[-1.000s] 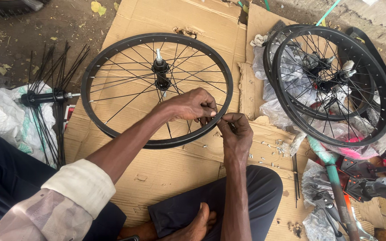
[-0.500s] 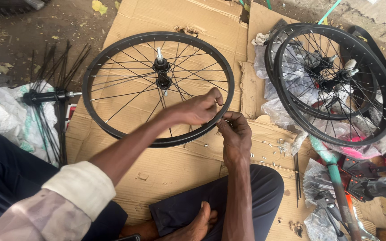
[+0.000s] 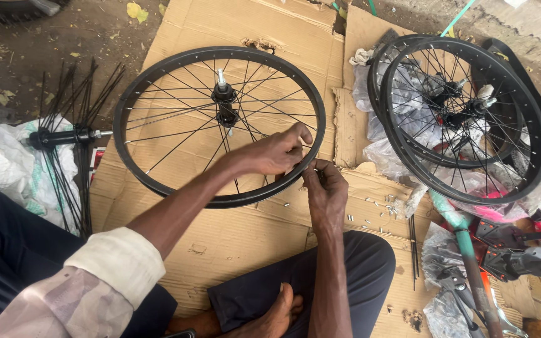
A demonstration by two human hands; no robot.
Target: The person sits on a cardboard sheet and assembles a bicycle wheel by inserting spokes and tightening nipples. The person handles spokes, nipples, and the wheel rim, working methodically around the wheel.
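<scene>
Left hand (image 3: 280,152) fingers pinch a thin spoke at the near-right rim of the black bike wheel (image 3: 219,125), flat on cardboard (image 3: 252,231). Right hand (image 3: 325,191), just outside that rim, pinches something tiny, prob. a nipple. Step looks like spoke lacing; next needs fine alignment w/ rim hole.

Soft, even daylight with faint shadows, no glare; the picture is sharp, slightly stretched toward the edges.

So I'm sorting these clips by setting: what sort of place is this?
Probably an informal bicycle repair spot on open ground. The person sits on flattened cardboard laid over dirt, both hands on a spoked wheel, with more wheels and a loose hub with spokes nearby.
</scene>
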